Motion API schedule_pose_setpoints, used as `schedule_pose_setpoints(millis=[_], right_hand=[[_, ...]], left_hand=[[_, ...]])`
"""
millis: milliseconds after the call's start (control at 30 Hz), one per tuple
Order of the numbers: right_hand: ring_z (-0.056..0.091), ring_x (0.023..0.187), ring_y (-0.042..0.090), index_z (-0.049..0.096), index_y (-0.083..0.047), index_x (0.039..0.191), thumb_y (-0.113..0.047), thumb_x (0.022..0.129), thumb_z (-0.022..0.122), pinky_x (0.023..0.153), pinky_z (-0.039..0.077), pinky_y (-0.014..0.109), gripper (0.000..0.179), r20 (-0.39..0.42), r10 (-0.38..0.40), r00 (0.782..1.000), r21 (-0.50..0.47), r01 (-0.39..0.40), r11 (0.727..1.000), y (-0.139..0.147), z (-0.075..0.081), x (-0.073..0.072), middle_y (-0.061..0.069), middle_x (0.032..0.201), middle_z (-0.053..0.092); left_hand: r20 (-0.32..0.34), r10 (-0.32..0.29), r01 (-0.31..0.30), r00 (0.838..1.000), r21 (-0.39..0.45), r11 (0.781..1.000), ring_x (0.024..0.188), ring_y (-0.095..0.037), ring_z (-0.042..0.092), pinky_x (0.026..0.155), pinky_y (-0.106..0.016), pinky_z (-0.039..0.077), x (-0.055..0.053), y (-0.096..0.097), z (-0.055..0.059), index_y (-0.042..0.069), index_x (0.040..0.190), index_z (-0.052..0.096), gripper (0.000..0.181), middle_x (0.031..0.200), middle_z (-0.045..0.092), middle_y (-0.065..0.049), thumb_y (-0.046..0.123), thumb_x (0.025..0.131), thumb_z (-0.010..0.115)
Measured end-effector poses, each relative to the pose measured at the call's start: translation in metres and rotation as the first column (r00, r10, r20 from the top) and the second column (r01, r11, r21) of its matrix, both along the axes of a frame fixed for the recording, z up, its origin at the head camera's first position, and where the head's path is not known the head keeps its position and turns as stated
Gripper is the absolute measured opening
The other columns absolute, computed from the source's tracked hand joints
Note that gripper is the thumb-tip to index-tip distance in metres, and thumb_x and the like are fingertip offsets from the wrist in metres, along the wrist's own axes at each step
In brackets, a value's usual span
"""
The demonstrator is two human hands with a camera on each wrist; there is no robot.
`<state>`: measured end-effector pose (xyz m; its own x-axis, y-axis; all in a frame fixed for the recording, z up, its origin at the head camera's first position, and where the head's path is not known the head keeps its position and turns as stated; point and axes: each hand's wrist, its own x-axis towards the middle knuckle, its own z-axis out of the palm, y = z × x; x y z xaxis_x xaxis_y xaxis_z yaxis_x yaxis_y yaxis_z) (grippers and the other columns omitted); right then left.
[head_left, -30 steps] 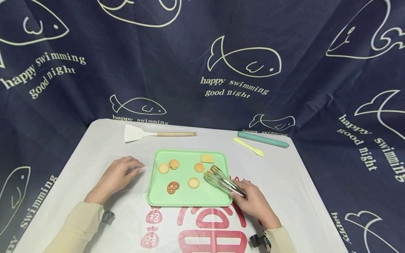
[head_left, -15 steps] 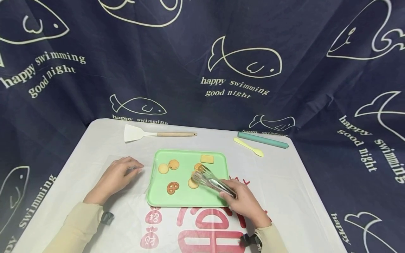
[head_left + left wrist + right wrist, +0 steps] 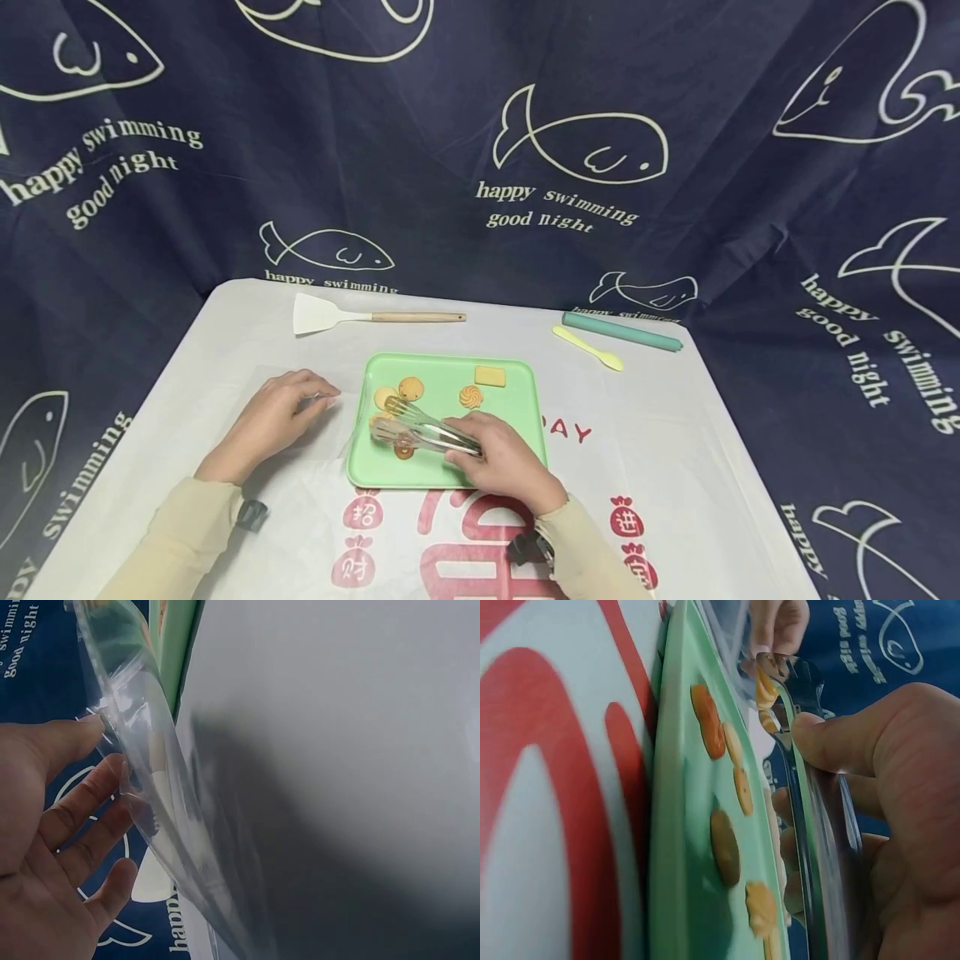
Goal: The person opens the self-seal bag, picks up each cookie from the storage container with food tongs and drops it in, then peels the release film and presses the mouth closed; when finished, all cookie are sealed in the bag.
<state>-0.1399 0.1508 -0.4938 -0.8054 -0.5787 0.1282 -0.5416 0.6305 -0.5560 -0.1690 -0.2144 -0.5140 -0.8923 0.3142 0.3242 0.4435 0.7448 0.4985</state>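
Note:
My right hand (image 3: 506, 458) grips metal tongs (image 3: 435, 435) over the left half of a green tray (image 3: 517, 408). In the right wrist view, the tong tips pinch a golden cookie (image 3: 765, 690) above the tray. My left hand (image 3: 273, 417) pinches the edge of a clear plastic bag (image 3: 161, 772) beside the tray's left side. On the tray lie a pretzel cookie (image 3: 707, 724), partly hidden by the tongs in the head view, a swirl cookie (image 3: 471, 396), a rectangular biscuit (image 3: 491, 377) and several round cookies, including a dotted one (image 3: 411, 388).
A white spatula (image 3: 315, 315) with a wooden handle lies at the back left of the table. At the back right are a yellow spoon (image 3: 588, 348) and a teal rod (image 3: 622, 331). A dark blue fish-print curtain (image 3: 450, 150) hangs behind.
My right hand has carried the tongs and their cookie leftward across the tray, toward the left hand and the bag. The left hand stays in place.

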Motion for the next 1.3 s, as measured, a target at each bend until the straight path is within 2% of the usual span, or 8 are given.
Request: schedule_pose_setpoints(millis=[367,600,900,1067,1300], right_hand=[[0.057,0.09,0.007,0.064,-0.014,0.136,-0.031,0.096,0.071,0.08,0.051,0.028,0.044,-0.086,0.069,0.994,0.061,-0.064,0.996,-0.031,0.005,-0.021,-0.004,0.106,0.067],[0.057,0.093,0.007,0.065,-0.014,0.135,-0.032,0.096,0.07,0.08,0.051,0.027,0.044,-0.101,0.09,0.991,0.105,-0.079,0.991,-0.039,0.002,-0.028,-0.003,0.108,0.067],[0.061,0.101,0.012,0.063,-0.015,0.139,-0.034,0.097,0.069,0.089,0.052,0.032,0.046,-0.084,0.097,0.992,0.177,-0.081,0.981,-0.046,0.001,-0.032,-0.002,0.112,0.066],[0.061,0.104,0.014,0.065,-0.014,0.137,-0.034,0.098,0.068,0.09,0.052,0.031,0.044,-0.108,0.125,0.986,0.216,-0.1,0.971,-0.057,0.006,-0.035,0.0,0.116,0.066],[0.06,0.098,0.014,0.067,-0.015,0.134,-0.032,0.098,0.068,0.084,0.052,0.028,0.04,-0.164,0.191,0.968,0.281,-0.14,0.949,-0.075,0.014,-0.04,0.0,0.113,0.067]], left_hand=[[-0.047,-0.022,0.022,0.999,0.01,1.0,0.099,-0.028,0.067,0.093,-0.051,0.047,0.0,0.0,0.001,0.016,0.102,0.077,0.015,0.101,0.07,0.003,0.007,0.09,0.077],[-0.03,-0.028,0.028,0.999,0.008,1.0,0.101,-0.027,0.065,0.093,-0.051,0.046,-0.001,0.002,0.005,0.016,0.101,0.077,0.014,0.102,0.07,0.003,0.007,0.09,0.077],[-0.007,-0.039,0.04,0.999,0.026,0.999,0.104,-0.028,0.065,0.095,-0.053,0.045,-0.002,0.007,0.011,0.013,0.102,0.077,0.012,0.103,0.07,0.003,0.009,0.091,0.077],[0.022,-0.049,0.048,0.999,0.043,0.998,0.103,-0.026,0.065,0.094,-0.052,0.048,-0.002,0.009,0.014,0.018,0.101,0.077,0.012,0.103,0.069,0.006,0.01,0.092,0.077],[0.061,-0.057,0.053,0.996,0.06,0.997,0.104,-0.021,0.064,0.092,-0.05,0.052,-0.001,0.01,0.017,0.024,0.102,0.076,0.012,0.104,0.067,0.011,0.015,0.095,0.074]])
